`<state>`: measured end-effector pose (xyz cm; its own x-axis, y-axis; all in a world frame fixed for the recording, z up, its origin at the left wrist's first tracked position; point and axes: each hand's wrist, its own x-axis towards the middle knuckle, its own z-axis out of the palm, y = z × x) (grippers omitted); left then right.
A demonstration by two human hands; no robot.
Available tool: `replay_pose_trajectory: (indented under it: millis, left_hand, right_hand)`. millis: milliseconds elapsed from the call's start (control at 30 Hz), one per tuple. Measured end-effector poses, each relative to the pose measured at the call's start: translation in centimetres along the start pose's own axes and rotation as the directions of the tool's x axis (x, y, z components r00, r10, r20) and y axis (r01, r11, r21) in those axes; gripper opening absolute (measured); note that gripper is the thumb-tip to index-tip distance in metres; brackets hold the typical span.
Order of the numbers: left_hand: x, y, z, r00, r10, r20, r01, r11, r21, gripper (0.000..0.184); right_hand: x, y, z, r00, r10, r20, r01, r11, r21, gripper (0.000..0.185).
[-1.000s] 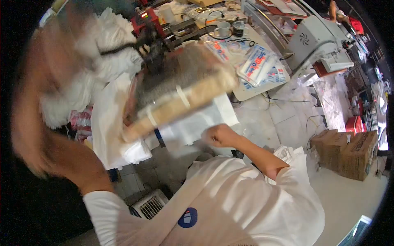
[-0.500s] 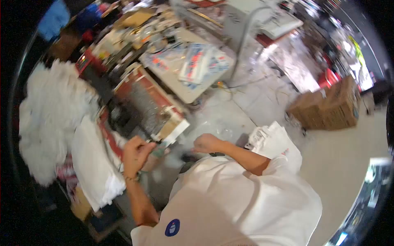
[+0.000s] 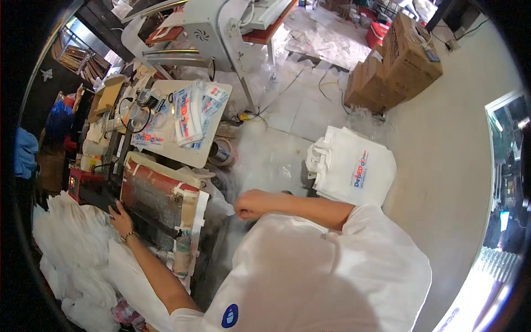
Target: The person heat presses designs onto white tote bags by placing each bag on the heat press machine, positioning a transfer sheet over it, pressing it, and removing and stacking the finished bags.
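My left hand, a beaded bracelet at its wrist, has its fingers spread beside the dark bar of a bench machine; whether it touches is unclear. Below that hand lies a heap of white plastic sheets or bags. The machine's bed is reddish and grey, edged with tape. My right hand is curled closed in front of my body, near a whitish translucent piece of plastic. What its fingers hold, if anything, is hidden. Printed white plastic bags lie stacked beyond my right forearm.
Behind the machine, a pale board carries more printed bags. A red control box stands at the left. Cardboard boxes rest against the right wall. A metal-framed machine stands at the back, with cables on the tiled floor.
My view has swung, steadied and sharpened. My left hand has moved out to the left, away from my right hand, and its fingers have spread. My right hand stays closed in front of me.
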<state>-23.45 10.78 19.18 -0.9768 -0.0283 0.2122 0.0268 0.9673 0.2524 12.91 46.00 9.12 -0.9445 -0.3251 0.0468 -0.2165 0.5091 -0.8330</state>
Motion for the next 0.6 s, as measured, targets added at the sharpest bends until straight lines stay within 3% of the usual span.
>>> replay_pose_trajectory:
  millis: [33,133,233,300,333,400,433,500,533,600]
  left_hand:
    - [0.2,-0.7,0.4,1.000,0.006,0.004,-0.006,1.000,0.014,0.092]
    - [1.1,-2.1,1.3,0.992,0.034,-0.120,-0.037,0.999,-0.029,0.090]
    - [-0.1,-0.5,0.2,0.993,-0.084,-0.082,0.089,0.994,0.057,0.090]
    - [-0.2,-0.1,0.0,0.984,-0.170,-0.057,0.176,0.978,0.113,0.091]
    - [-0.1,-0.3,0.1,0.984,-0.166,-0.059,0.172,0.978,0.116,0.091]
    - [0.3,-1.0,0.5,0.984,-0.159,-0.080,0.166,0.983,0.085,0.088]
    - [0.2,-1.0,0.4,0.984,-0.157,-0.080,0.164,0.983,0.087,0.088]
    - [0.0,-0.8,0.2,0.986,-0.150,-0.066,0.156,0.984,0.082,0.086]
    - [0.0,-0.8,0.1,0.986,-0.152,-0.067,0.158,0.984,0.080,0.086]
    - [-0.2,-1.1,0.1,0.995,-0.082,-0.055,0.082,0.997,0.009,0.084]
  right_hand:
    - [0.9,-0.9,-0.2,1.000,0.001,-0.005,-0.001,1.000,0.015,0.023]
    - [4.5,-4.7,-1.0,0.964,-0.267,0.010,0.266,0.959,-0.100,0.024]
    - [8.5,-9.5,-0.3,0.901,-0.431,0.044,0.433,0.900,-0.055,0.024]
    - [10.8,-12.2,1.2,0.781,-0.621,-0.064,0.603,0.776,-0.183,0.026]
    - [11.7,-13.1,2.2,0.780,-0.622,-0.069,0.603,0.776,-0.183,0.026]
    - [13.2,-14.5,4.1,0.597,-0.788,-0.154,0.746,0.615,-0.255,0.031]
    - [13.5,-14.6,5.0,0.596,-0.788,-0.157,0.746,0.615,-0.255,0.031]
    - [14.0,-14.1,6.7,0.659,-0.749,-0.074,0.643,0.611,-0.462,0.042]
    - [14.2,-14.3,7.0,0.658,-0.750,-0.071,0.644,0.609,-0.462,0.042]
    - [14.4,-14.4,7.4,0.764,-0.645,0.008,0.576,0.678,-0.457,0.048]
